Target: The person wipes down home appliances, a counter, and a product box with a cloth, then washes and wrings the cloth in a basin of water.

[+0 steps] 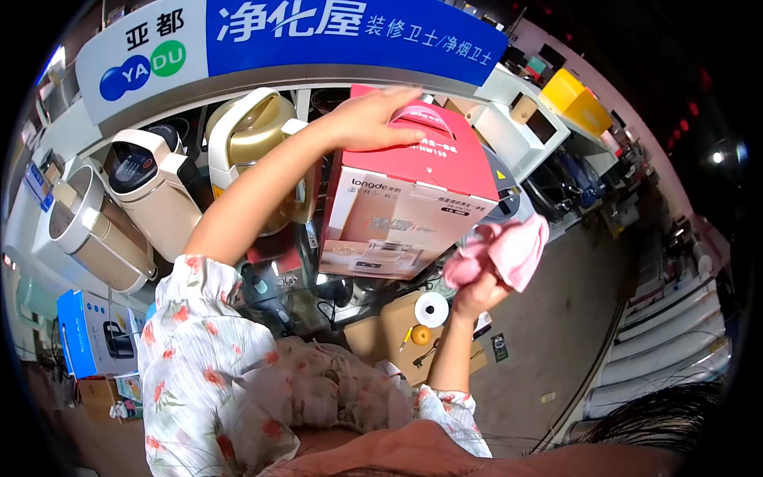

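A pink and white product box (397,203) stands on the glass shelf in the middle of the view. Across its pink top lies my left hand (377,119), palm down with the fingers apart, beside the box's carry handle; the fingertips are slightly blurred. To the right of the box, my right hand (481,294) is raised and holds a crumpled pink cloth (513,246), which covers most of the fingers. The cloth is close to the box's lower right edge; whether they touch is hard to tell.
Beige appliances (151,187) and a gold one (253,131) stand left of the box. A blue box (99,334) is at the lower left. Below lies cardboard (373,338) with a white roll (431,309). A blue sign (350,40) spans the top.
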{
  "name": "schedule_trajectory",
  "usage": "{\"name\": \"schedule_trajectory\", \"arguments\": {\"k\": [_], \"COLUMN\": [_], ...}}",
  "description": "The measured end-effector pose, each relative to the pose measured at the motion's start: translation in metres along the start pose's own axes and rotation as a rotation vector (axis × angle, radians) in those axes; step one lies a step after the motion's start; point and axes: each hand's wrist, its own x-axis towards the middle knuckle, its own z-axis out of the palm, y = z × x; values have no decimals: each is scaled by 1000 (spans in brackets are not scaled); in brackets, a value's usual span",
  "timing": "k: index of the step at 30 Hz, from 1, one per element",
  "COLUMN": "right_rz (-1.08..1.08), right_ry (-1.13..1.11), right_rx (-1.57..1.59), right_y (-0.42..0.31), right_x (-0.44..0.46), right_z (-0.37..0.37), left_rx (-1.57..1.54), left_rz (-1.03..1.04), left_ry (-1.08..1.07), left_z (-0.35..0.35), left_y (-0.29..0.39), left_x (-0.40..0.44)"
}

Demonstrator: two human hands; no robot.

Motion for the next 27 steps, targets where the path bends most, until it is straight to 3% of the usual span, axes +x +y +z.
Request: {"name": "schedule_trajectory", "arguments": {"k": [1,4,6,11,14,19,27], "right_rz": [3,-493,-593,-412,-122,112,106], "right_ry": [19,-86,-101,-270,-296,-89,32], "right_rx": [-49,-628,-735,-907,-773,-580,-556], "right_y": [1,35,68,149,190,169,126], "right_x": [5,12,3,-85,-138,-153,-116], "right_z": [12,30,32,1,-34,-46,-40], "left_rx": [9,63,-20,-103,-95,-141,-94], "left_rz": [-16,-68,-88,-133,-156,-163,-167], "left_ry": [-68,-306,-315,-307,-252,-257,-226], "left_z": [-2,-19,-18,-14,-8,-12,-7], "left_y": [0,10,1,-27,-36,-31,-39], "left_x": [2,7,12,29,35,32,32]}}
